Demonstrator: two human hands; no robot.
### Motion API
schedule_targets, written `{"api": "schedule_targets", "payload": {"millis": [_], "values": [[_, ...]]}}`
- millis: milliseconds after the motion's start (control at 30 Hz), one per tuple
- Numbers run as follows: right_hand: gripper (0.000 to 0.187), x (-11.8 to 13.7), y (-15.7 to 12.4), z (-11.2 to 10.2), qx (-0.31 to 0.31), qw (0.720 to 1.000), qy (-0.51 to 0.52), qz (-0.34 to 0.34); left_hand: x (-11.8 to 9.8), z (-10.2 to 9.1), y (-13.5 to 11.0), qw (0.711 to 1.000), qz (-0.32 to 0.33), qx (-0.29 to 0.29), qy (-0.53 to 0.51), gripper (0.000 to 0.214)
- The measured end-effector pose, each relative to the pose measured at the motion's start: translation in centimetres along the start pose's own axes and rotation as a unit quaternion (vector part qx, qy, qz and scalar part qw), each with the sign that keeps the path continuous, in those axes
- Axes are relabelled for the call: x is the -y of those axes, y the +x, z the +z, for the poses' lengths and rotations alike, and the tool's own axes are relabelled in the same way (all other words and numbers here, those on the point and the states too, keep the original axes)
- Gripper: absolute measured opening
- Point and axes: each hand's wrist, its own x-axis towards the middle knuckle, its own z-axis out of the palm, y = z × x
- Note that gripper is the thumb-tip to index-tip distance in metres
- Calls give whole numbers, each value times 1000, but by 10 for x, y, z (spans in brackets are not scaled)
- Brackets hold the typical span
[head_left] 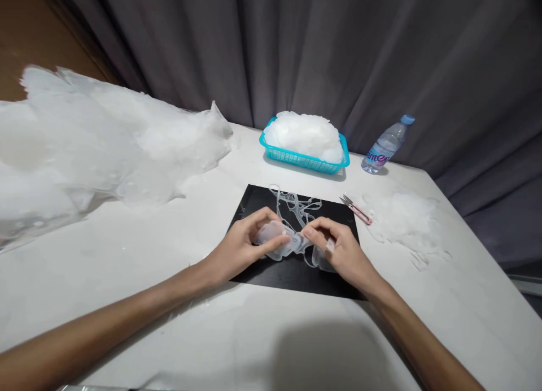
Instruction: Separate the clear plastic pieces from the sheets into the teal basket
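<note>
My left hand (258, 238) grips a flat translucent, rubbery-looking piece (272, 233) between thumb and fingers. At the right end of that piece, my right hand (332, 241) pinches a thin edge strip (301, 244), and something small and whitish is on one of its fingers. Both hands are just above a black mat (271, 281). Loose translucent strips (298, 207) lie tangled on the mat behind the hands. Another translucent piece (322, 260) rests under my right hand, partly hidden by it.
Behind the mat stands a blue basket (302, 160) heaped with whitish translucent pieces. Pink-handled thread snips (358, 211) and a scrap pile (406, 218) lie to the right. A water bottle (386, 145) stands near the curtain (296, 46). Large filled clear bags (105, 142) cover the left.
</note>
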Motion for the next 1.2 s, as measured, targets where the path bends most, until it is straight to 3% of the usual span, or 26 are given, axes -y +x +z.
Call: {"api": "schedule_targets", "payload": {"millis": [200,633,700,767,867,1100,1200], "values": [[31,6,-4,-8,54,998,-33,-32,-2,1,4,985,-56,34,-159,30],[24,5,-6,-16,119,990,-23,-75,-8,5,3,943,-178,80,-270,39],[22,0,-4,-14,86,989,-78,-96,-12,9,-3,928,-198,100,-300,39],[21,-8,-1,-10,16,980,-160,-117,-16,12,-9,910,-206,157,-323,40],[20,-15,4,-8,-38,967,-215,-130,-17,13,-14,915,-177,205,-300,37],[15,-19,4,-16,-121,959,-223,-127,-9,-7,2,955,-100,113,-257,22],[22,-27,4,-13,-120,955,-245,-115,-14,-12,4,964,-74,93,-238,17]]}}
